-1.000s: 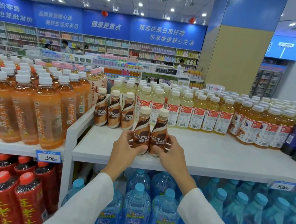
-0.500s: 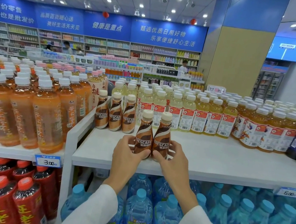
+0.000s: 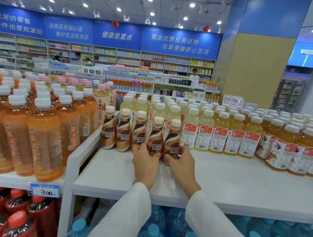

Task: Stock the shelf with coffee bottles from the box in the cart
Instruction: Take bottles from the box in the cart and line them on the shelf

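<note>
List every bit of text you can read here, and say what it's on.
"NESCAFE": coffee bottles.
"3.00": price tag.
"一件也是批发价": left banner.
"健康是重点": middle banner.
"甄选优质日用好物 乐享便捷舒心生活": right banner.
"白桃": pink-capped bottle.
Too blurred or small to read: second banner, labels on the yellow bottles and orange bottles.

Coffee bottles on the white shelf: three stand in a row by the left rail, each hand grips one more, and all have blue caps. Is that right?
Not quite. The caps are cream, not blue. The head view shows the three coffee bottles in a row by the left rail of the white shelf, with the left hand and right hand each gripping one more.
</note>
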### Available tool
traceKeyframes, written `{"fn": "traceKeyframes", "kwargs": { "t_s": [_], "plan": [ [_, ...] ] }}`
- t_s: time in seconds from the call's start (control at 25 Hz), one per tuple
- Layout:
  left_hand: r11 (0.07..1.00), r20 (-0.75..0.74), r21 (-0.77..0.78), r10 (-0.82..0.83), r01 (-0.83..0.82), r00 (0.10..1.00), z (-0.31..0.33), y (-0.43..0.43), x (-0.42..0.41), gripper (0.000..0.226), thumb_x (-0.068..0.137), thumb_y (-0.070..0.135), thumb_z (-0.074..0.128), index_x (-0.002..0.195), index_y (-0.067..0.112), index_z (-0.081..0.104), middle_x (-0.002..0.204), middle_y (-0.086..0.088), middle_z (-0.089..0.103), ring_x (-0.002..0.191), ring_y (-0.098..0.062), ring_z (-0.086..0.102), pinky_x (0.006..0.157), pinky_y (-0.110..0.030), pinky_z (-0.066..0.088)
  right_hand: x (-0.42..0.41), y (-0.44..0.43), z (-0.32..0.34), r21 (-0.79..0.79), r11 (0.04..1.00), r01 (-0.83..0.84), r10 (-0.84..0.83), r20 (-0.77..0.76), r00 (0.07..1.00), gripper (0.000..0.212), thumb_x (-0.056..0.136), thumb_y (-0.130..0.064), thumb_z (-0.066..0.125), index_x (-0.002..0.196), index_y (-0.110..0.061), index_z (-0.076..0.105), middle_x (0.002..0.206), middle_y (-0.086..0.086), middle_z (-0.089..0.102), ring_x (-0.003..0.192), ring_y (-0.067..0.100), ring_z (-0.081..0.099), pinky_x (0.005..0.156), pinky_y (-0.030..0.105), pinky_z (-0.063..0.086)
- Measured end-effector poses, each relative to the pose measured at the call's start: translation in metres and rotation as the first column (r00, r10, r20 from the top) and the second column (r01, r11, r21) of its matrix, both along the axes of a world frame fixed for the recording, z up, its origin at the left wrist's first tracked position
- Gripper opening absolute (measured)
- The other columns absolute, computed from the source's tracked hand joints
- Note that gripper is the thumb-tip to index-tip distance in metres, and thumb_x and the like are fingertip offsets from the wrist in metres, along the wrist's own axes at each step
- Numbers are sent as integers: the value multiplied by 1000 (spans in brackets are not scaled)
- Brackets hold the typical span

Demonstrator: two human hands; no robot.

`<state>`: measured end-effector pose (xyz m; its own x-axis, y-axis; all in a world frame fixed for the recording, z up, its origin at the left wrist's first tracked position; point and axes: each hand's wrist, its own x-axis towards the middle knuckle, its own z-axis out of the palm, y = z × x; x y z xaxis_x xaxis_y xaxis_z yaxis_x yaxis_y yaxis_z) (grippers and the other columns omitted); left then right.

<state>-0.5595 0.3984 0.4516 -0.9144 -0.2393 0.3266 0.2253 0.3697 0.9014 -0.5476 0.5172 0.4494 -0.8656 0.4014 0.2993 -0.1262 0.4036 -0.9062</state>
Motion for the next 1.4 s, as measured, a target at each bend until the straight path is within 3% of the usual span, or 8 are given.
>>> {"fn": "traceKeyframes", "kwargs": {
  "t_s": [0.2,0.56,0.76,0.96,1.04,1.16,1.28,1.4],
  "plan": [
    [994,37,85,60,-63,998,-3,13,-20,42,87,17,78,122,10,55,121,-9,59,112,-31,60,95,-40,49,-24,4,-3,-31,1000,-1,1,6,1000,50,81,-17,80,124,-17,54,119,1,67,109,19,64,98,40,54],
    [985,43,126,108,-113,993,-7,19,-37,41,86,16,79,118,12,54,109,-1,53,102,-23,55,84,-29,41,-45,5,-12,-15,1000,2,-3,-8,1000,50,84,-19,78,127,-19,54,113,-6,62,107,16,62,92,30,50],
    [985,40,122,119,-123,992,-7,18,-37,41,85,17,81,116,13,55,107,3,51,97,-17,49,84,-29,42,-46,7,-13,3,1000,3,-3,-16,1000,53,84,-20,78,131,-17,54,118,-3,64,110,17,62,98,35,52],
    [984,52,117,130,-135,990,-6,17,-34,49,83,20,83,121,11,54,112,-1,55,100,-18,52,84,-27,41,-44,6,-15,-18,1000,0,0,-6,1000,53,87,-18,77,135,-18,54,116,-6,63,117,20,62,98,31,49],
    [984,69,120,126,-134,990,-5,15,-30,52,82,21,84,123,10,54,120,-5,59,106,-21,55,87,-27,43,-39,7,-14,-30,999,-12,12,14,1000,62,89,-19,76,144,-17,47,132,1,61,128,25,56,103,33,45],
    [986,64,134,95,-103,993,-6,9,-15,56,83,24,83,129,12,55,127,-5,61,119,-24,58,96,-29,45,-16,8,-11,-28,1000,1,1,72,997,75,92,-26,73,155,-13,33,154,8,46,139,28,47,113,46,42],
    [992,67,69,102,-106,993,-7,-8,7,55,89,32,77,136,15,55,135,-3,61,125,-23,56,106,-34,45,24,7,-11,33,999,-17,15,83,996,69,95,-28,69,154,-14,36,155,4,46,137,24,48,112,42,43],
    [992,57,-3,129,-129,990,-14,-32,43,45,95,39,67,135,20,57,134,1,61,123,-18,54,103,-30,40,70,-4,-16,90,992,-89,83,65,994,58,96,-28,65,150,-19,44,150,-4,50,131,15,51,112,37,42]
  ]
}}
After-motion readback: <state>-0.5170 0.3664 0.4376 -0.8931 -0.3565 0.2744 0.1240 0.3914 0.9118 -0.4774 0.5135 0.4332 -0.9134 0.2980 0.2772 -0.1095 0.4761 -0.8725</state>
